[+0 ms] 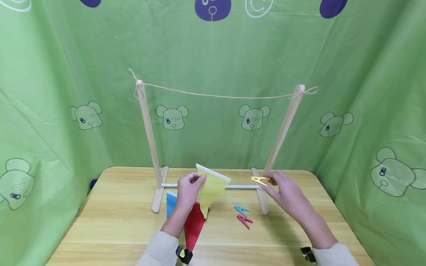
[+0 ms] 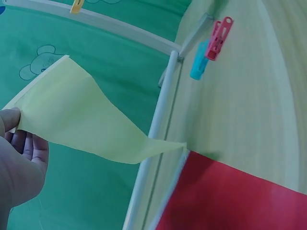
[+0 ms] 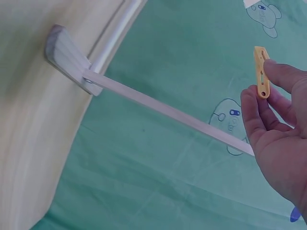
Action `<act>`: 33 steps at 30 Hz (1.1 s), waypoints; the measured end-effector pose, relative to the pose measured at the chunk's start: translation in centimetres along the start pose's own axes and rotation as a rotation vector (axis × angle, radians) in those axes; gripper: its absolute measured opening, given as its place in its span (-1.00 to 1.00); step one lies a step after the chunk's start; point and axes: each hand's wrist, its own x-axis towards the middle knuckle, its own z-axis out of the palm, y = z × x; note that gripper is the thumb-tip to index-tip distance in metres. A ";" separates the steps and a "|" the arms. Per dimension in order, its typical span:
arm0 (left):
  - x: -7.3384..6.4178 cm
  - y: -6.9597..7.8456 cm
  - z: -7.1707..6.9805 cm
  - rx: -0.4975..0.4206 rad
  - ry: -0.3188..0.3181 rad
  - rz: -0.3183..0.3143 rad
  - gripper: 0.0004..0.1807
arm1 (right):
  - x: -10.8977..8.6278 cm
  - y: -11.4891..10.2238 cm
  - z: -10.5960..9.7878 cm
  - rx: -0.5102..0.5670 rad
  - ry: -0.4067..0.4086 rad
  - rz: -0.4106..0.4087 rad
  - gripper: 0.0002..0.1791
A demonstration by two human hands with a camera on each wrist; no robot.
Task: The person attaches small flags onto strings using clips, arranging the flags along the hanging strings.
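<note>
Thumb and fingers of my left hand [image 1: 188, 190] pinch a yellow triangular pennant [image 1: 213, 186] by its white top edge. The pennant is raised off the table, its tip hanging down near a red pennant [image 1: 194, 225]. Beneath the left arm lies a blue pennant [image 1: 171, 202], partly covered by the red one. My right hand [image 1: 286, 190] holds a yellow clothespin [image 3: 262, 72] between thumb and fingers, by the right post. On the table between the hands are a blue clothespin [image 1: 241, 210] and a red clothespin [image 1: 244, 221], close together.
A wooden frame stands at the back, with a left post [image 1: 149, 133], a right post [image 1: 283, 129] and a white crossbar [image 1: 242, 186] low between them. A string [image 1: 216, 96] sags slightly between the post tops. Green cloth [image 1: 213, 147] surrounds the wooden table [image 1: 116, 221].
</note>
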 end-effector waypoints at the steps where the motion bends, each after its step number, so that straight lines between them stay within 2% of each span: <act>1: 0.0 0.2 0.1 -0.005 0.001 0.006 -0.77 | 0.1 -0.1 -0.2 -0.005 -0.001 0.003 -0.63; 4: 0.2 0.8 0.3 -0.015 0.001 0.017 -0.77 | 0.4 -0.2 -0.9 -0.014 0.008 -0.010 -0.63; 11: 0.6 2.1 0.9 -0.035 -0.015 0.030 -0.76 | 1.3 -0.4 -1.9 -0.027 0.091 -0.115 -0.64; 21: 1.3 4.2 2.1 -0.089 -0.017 0.086 -0.81 | 2.9 -1.0 -4.0 -0.033 0.184 -0.249 -0.59; 26: 1.5 4.9 3.0 -0.129 -0.013 0.095 -0.81 | 3.6 -1.5 -5.5 -0.025 0.152 -0.230 -0.61; 33: 1.5 5.9 3.9 -0.155 -0.034 0.142 -0.80 | 4.6 -2.4 -7.4 -0.037 0.111 -0.196 -0.64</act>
